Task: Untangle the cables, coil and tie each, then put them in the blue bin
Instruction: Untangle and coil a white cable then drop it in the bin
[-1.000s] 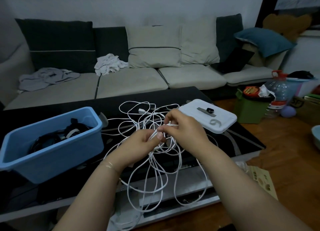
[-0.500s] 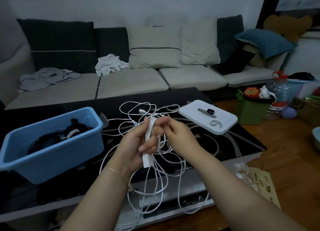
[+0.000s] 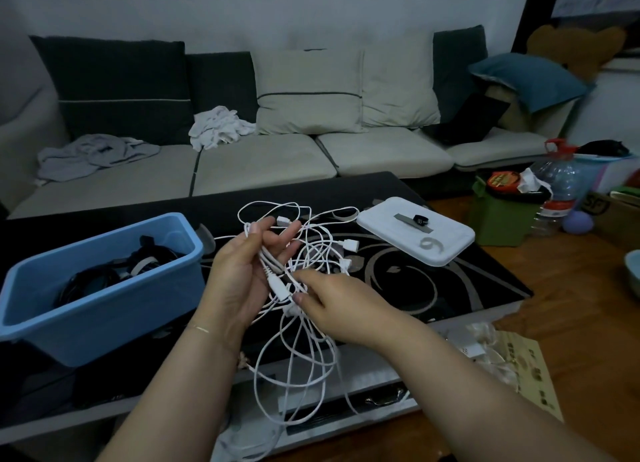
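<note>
We see two bare forearms with no sleeves. On the left wrist there is a thin gold bracelet (image 3: 201,327). The fingernails are short and plain.

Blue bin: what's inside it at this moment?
The blue bin holds dark coiled cables, with a pale band showing among them. Its near wall hides the bottom, so how many cables is unclear.

A home living room: cushioned sofa (image 3: 242,164), coffee table (image 3: 433,288).

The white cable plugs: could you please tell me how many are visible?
4: one by the left hand's fingertips, two right of it, one across its palm. Others may be hidden.
</note>
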Demonstrator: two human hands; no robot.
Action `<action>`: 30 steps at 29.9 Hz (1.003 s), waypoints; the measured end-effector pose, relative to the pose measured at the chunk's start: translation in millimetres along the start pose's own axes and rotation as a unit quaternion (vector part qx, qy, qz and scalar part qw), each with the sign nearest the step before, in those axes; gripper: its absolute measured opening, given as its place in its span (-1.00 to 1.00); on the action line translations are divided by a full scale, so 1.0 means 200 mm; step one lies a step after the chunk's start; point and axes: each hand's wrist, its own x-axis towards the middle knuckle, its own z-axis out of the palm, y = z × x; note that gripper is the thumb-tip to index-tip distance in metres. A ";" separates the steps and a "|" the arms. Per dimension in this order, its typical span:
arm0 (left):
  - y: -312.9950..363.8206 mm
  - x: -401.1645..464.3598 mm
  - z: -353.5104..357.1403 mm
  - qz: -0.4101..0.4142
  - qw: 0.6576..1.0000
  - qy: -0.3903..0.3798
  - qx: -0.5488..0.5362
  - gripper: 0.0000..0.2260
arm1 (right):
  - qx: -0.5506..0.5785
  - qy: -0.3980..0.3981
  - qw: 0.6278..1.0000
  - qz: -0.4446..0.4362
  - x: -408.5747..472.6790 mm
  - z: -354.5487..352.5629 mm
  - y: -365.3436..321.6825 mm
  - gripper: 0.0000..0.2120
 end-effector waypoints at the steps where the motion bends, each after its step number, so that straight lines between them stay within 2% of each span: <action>1: 0.00 0.00 -0.01 0.010 1.000 0.001 0.028 -0.71 | 0.007 0.001 1.000 0.000 0.00 0.00 0.00 -0.75; 4: -0.02 -0.01 0.01 0.063 0.982 -0.011 0.177 -0.68 | 0.022 0.004 1.000 0.004 0.00 -0.01 0.00 -0.75; 6: -0.05 -0.02 0.02 0.079 0.957 -0.032 0.276 -0.76 | 0.034 -0.003 0.999 0.001 -0.01 -0.02 -0.01 -0.76; 7: -0.06 -0.02 0.01 0.083 0.939 -0.043 0.330 -0.72 | 0.043 -0.010 0.999 -0.002 -0.01 -0.02 -0.02 -0.76; 8: -0.07 -0.01 0.00 0.091 0.912 -0.053 0.395 -0.67 | 0.051 -0.014 0.999 -0.004 -0.01 -0.02 -0.03 -0.77; 11: -0.10 -0.01 -0.05 0.134 0.762 -0.086 0.627 -0.65 | 0.036 0.004 0.999 0.004 0.00 -0.05 -0.02 -0.80; 12: -0.10 -0.01 -0.05 0.127 0.731 -0.099 0.663 -0.60 | 0.009 0.014 1.000 0.008 0.00 -0.05 -0.01 -0.79; 15: -0.11 -0.02 -0.06 0.098 0.680 -0.110 0.718 -0.32 | -0.083 0.031 0.996 0.024 0.01 -0.04 -0.01 -0.73; 18: -0.11 -0.03 -0.07 0.083 0.623 -0.115 0.769 -0.26 | -0.127 0.073 0.987 0.063 0.02 -0.04 0.02 -0.75; 20: -0.11 -0.04 -0.06 0.053 0.617 -0.130 0.775 -0.39 | -0.118 0.089 0.986 0.081 0.04 -0.05 0.06 -0.83; 22: -0.11 -0.05 -0.04 0.037 0.627 -0.139 0.765 -0.55 | -0.049 0.074 0.993 0.081 0.04 -0.04 0.10 -0.87; 23: -0.10 -0.04 -0.04 0.026 0.645 -0.147 0.749 -0.55 | -0.001 0.066 0.995 0.072 0.05 -0.03 0.11 -0.85; 25: -0.08 -0.02 -0.06 -0.001 0.704 -0.167 0.691 -0.52 | 0.087 0.071 0.992 0.051 0.06 -0.02 0.11 -0.87; 27: -0.05 -0.01 -0.07 -0.014 0.738 -0.179 0.651 -0.56 | 0.122 0.099 0.986 0.054 0.06 -0.03 0.11 -0.91; 28: -0.05 -0.01 -0.08 -0.016 0.740 -0.176 0.649 -0.63 | 0.119 0.120 0.983 0.067 0.06 -0.04 0.11 -0.89; 30: -0.06 0.00 -0.09 -0.015 0.730 -0.159 0.664 -0.78 | 0.071 0.159 0.980 0.098 0.04 -0.07 0.11 -0.73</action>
